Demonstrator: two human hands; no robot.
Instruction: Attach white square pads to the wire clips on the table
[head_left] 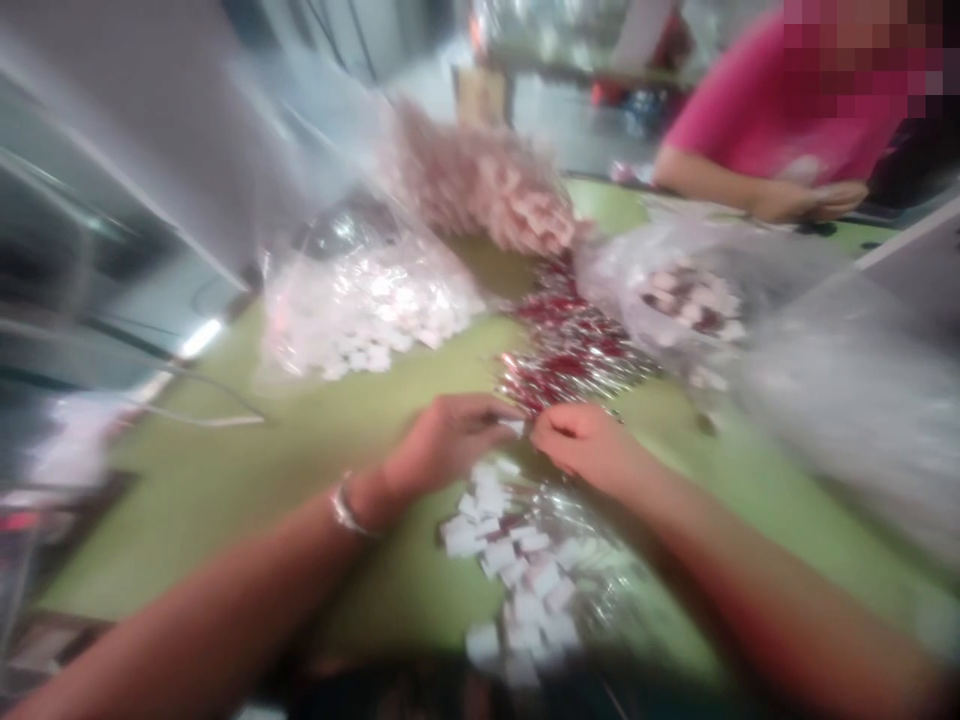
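Observation:
My left hand (454, 440), with a bracelet at the wrist, pinches a small white piece (513, 426) that looks like a card or tag. Close beside it, the fingertips of my right hand (581, 440) are pressed together; what they hold is too small and blurred to make out. The hands nearly meet over the green table (300, 470). Just beyond them lies a heap of shiny red and silver thin pieces (577, 350). Nearer to me, between my forearms, is a loose pile of small white pieces (525, 575) with glossy thin strands at its right side.
A clear plastic bag (360, 300) with white pieces lies at left, a bundle of pale pink pieces (487, 190) behind. Another bag (637, 290) at right holds beige pieces; clear plastic (847, 400) spreads beside it. Across the table sits a person in a pink shirt (780, 110).

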